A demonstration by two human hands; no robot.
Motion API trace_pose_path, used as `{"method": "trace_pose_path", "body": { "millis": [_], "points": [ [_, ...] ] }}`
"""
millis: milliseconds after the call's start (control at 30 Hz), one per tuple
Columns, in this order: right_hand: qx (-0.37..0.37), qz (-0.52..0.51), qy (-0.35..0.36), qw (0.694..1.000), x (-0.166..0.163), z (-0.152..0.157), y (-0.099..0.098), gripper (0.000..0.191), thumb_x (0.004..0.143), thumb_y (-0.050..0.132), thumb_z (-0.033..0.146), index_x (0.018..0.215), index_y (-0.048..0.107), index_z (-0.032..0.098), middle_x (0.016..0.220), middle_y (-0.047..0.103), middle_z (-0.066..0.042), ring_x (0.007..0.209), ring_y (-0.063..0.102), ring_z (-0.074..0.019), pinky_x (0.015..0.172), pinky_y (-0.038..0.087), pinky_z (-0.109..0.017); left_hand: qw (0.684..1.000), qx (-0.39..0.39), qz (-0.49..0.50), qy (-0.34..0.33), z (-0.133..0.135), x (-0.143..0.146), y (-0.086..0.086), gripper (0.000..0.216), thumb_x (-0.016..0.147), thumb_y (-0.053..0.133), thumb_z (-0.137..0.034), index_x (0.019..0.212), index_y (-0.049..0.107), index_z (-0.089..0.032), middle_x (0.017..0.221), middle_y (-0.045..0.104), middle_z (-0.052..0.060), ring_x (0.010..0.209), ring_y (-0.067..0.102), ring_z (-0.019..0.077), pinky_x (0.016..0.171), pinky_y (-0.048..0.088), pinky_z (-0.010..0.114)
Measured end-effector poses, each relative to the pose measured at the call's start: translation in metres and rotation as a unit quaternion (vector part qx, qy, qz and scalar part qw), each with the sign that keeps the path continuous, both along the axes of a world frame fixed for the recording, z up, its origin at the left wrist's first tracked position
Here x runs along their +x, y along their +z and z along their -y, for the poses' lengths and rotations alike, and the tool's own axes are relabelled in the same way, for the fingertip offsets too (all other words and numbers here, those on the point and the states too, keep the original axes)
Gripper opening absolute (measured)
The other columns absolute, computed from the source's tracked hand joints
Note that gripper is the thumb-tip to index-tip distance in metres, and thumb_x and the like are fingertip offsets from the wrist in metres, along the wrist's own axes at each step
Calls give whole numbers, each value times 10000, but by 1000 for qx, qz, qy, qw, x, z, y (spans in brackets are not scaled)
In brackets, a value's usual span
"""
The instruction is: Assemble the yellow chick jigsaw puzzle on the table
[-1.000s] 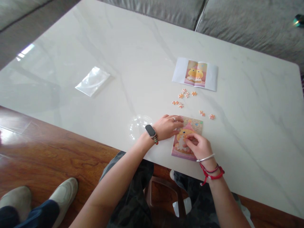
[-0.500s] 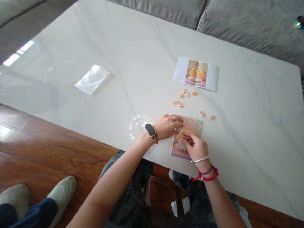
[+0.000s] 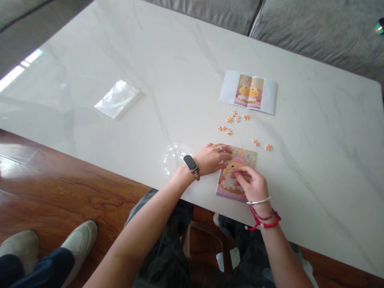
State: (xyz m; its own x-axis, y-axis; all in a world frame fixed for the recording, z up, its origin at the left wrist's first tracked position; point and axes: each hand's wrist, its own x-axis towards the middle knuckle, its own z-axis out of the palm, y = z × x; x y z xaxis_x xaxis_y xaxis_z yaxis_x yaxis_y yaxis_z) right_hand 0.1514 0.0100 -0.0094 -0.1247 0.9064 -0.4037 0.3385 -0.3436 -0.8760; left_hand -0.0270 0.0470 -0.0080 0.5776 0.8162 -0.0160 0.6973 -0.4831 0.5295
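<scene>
White marble table (image 3: 126,52) filled most of the frame. Small jigsaw puzzle (image 3: 237,173) lay at lower center near the table's edge. Left hand (image 3: 211,158) was pressed flat on its left edge, fingers spread a bit; right hand (image 3: 252,184) pinched at its middle, piece too small to see. Loose pieces (image 3: 237,118) sat just above.

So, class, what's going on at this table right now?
A seated person is working on a small jigsaw puzzle at the near edge of a white table. The left hand rests on its left side; the right hand has its fingers on the picture. Loose pieces and a printed reference picture lie beyond.
</scene>
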Motion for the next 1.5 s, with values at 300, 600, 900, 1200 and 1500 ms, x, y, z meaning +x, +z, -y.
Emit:
{"method": "trace_pose_path", "body": {
  "millis": [300, 600, 900, 1200, 1500],
  "points": [
    [129, 126, 47, 983, -1, 4, 1, 204, 720, 492, 311, 848, 601, 195, 731, 638, -47, 587, 605, -153, 547, 509, -268, 1000, -11, -6, 1, -1, 1, 2, 262, 753, 485, -254, 1011, 524, -245, 1157, 491, 22, 1099, 409, 168, 873, 338, 318],
    [79, 127, 38, 988, -7, 8, -1, 223, 690, 522, 363, 803, 578, 179, 672, 633, -42, 484, 585, -140, 445, 492, -246, 1000, -13, -7, 0, -1, 1, 2, 255, 753, 486, -253, 1004, 527, -250, 1166, 483, 21, 1104, 403, 168, 871, 337, 319],
    [87, 136, 26, 987, 45, -13, 4, 278, 679, 544, 370, 847, 573, 150, 710, 645, -65, 512, 577, -132, 514, 490, -261, 1000, 12, -11, -12, -1, 0, 1, 255, 765, 466, -256, 1013, 523, -234, 1154, 486, 33, 1093, 406, 179, 853, 355, 323],
    [217, 192, 184, 939, 39, -13, 5, 191, 758, 449, 228, 835, 621, 193, 788, 626, -49, 707, 580, -150, 661, 472, -274, 998, 61, -5, -28, 0, 5, 3, 248, 774, 456, -254, 1010, 524, -216, 1096, 501, 53, 994, 451, 176, 794, 386, 320],
    [25, 92, 56, 994, 38, -7, -1, 230, 680, 535, 340, 830, 574, 169, 652, 607, -26, 491, 591, -144, 447, 510, -257, 997, 73, -19, -36, 0, 10, 1, 228, 778, 452, -251, 985, 537, -212, 1051, 526, 46, 963, 464, 171, 779, 387, 310]
  ]
}}
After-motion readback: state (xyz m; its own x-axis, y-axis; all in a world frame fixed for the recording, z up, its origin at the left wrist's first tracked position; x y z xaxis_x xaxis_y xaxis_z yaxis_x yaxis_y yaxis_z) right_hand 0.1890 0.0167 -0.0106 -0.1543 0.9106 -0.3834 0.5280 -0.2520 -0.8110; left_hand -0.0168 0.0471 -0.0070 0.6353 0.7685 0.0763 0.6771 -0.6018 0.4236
